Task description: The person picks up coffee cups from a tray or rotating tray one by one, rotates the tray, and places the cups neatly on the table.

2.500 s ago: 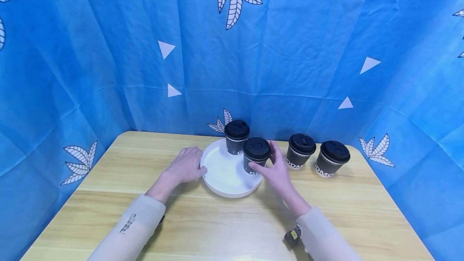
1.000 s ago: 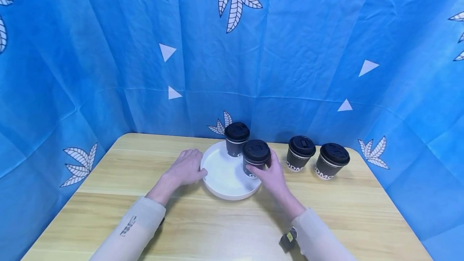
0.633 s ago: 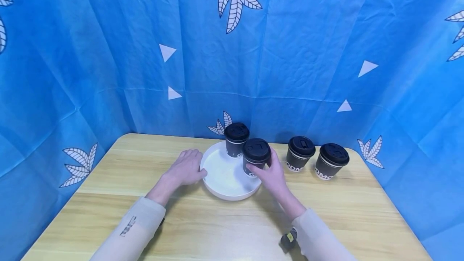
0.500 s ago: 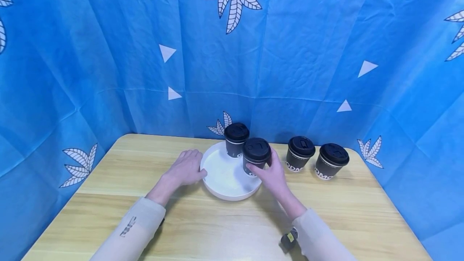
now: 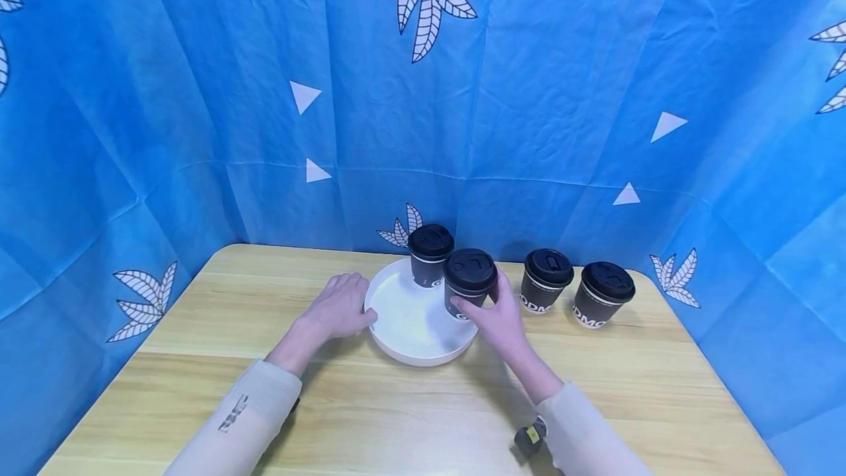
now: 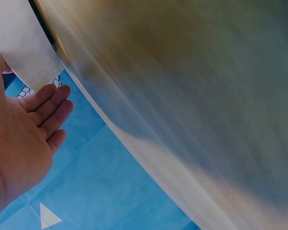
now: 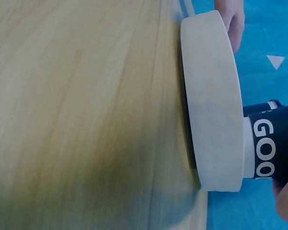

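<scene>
A round white tray (image 5: 406,325) lies on the table. My left hand (image 5: 337,307) holds its left rim, thumb over the edge; in the left wrist view, the fingers (image 6: 53,108) lie against the outer wall. My right hand (image 5: 504,320) grips a dark paper coffee cup (image 5: 470,270) with a black lid, upright at the tray's right side. White letters show on this cup (image 7: 273,143) in the right wrist view. Whether its base touches the tray is hard to tell. Behind it, a similar lidded coffee cup (image 5: 430,242) stands on the tray.
Two more lidded coffee cups, one nearer (image 5: 546,281) and one farther right (image 5: 603,292), stand on the wooden table (image 5: 396,424). A blue patterned curtain (image 5: 529,94) hangs behind the table. A small black device (image 5: 529,438) sits by the right sleeve.
The right fingers have closed more fully round the cup since the earliest frame. Lately this cup has risen slightly and shifted a little right. The left hand and tray hold still.
</scene>
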The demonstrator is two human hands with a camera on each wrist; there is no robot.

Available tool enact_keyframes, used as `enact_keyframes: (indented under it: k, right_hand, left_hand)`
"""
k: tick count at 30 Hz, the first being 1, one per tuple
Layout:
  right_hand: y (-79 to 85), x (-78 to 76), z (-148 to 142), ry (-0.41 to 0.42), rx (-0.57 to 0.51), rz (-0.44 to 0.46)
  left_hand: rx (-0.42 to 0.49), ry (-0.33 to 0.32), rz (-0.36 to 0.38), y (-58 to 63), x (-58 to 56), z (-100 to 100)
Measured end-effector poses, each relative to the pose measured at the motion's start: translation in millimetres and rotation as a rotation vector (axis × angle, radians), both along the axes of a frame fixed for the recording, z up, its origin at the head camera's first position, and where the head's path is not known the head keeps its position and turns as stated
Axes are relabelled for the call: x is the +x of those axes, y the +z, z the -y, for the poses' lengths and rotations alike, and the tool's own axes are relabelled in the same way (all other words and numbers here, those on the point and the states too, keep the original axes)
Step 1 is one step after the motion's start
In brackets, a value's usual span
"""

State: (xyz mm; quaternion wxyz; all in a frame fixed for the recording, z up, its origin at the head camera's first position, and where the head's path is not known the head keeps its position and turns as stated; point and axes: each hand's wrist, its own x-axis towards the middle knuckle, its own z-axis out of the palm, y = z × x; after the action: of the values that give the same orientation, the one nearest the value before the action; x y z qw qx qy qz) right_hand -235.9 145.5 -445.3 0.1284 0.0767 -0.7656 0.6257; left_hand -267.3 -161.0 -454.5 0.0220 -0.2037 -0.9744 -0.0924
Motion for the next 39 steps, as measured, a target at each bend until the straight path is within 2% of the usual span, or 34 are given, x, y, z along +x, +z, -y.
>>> enact_keyframes:
  k: [19,39]
  right_hand:
    - [4.1,4.3,-13,-0.013,-0.016,-0.036]
    - [1.9,10.7,-31,-0.053,-0.001,-0.027]
  left_hand:
    - [0.008,0.002,0.007,1.8,2.5,0]
    - [0.004,0.003,0.004,3.8,3.0,-1]
